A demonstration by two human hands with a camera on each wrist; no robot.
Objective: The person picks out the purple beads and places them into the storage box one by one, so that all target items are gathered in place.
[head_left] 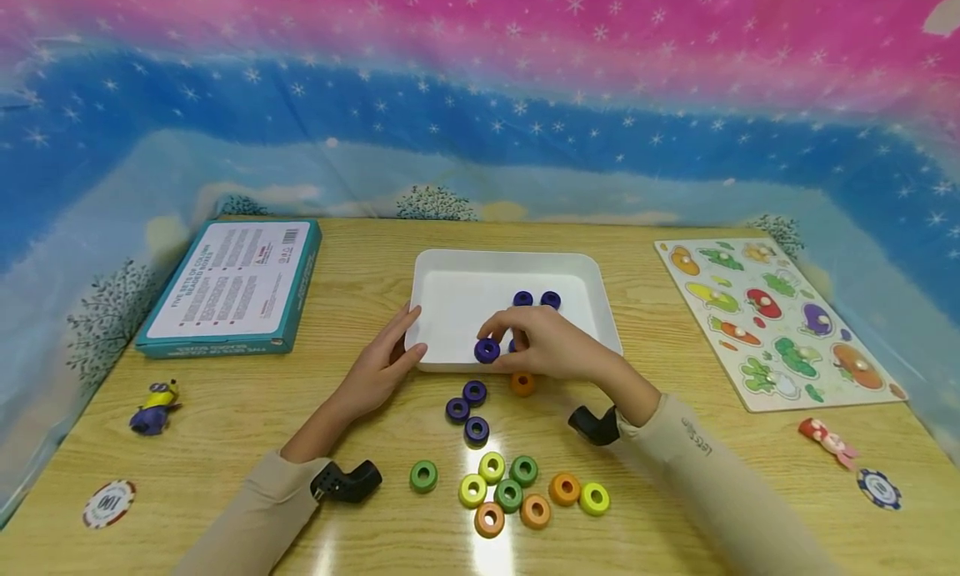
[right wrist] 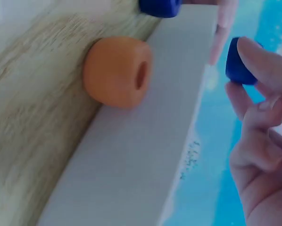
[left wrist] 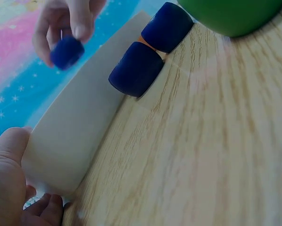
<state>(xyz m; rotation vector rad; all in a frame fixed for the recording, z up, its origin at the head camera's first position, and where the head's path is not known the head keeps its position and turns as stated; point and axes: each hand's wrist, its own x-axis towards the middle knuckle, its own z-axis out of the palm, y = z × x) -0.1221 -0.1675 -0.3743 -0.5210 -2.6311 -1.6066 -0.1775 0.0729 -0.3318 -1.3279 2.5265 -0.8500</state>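
Dark purple and glossy, a ring-shaped bead (head_left: pixel 487 361) sits pinched in the right hand (head_left: pixel 553 341), thumb on one side and fingertips on the other, raised over the near rim of the white tray (head_left: pixel 457 301). The left hand (head_left: pixel 381 369) rests at the tray's near left corner with its fingers extended, thumb against the outer wall; it touches the tray without being clenched.

Two purple beads (head_left: pixel 551 293) lie side by side towards the tray's far right, and another is partly hidden behind the right hand. Outside the near wall, three more purple beads (head_left: pixel 476 442) form a tight cluster on the table (head_left: pixel 352 284), with an orange bead (head_left: pixel 522 392) just beside the wall to their right. Nearer still, green, yellow and orange beads (head_left: pixel 536 522) lie loosely grouped, one green bead (head_left: pixel 423 487) apart to the left.

Judging by looks, each bead is light, hard and rigid, probably painted wood or plastic, so squeezing should not dent it. Its smooth, bulging side could slip or roll under an off-centre pinch; the best hold is across the widest part, thumb and fingers opposite each other, as the right hand has it. The tray seems thin and light, likely to slide if bumped; a hand at its corner steadies it well.
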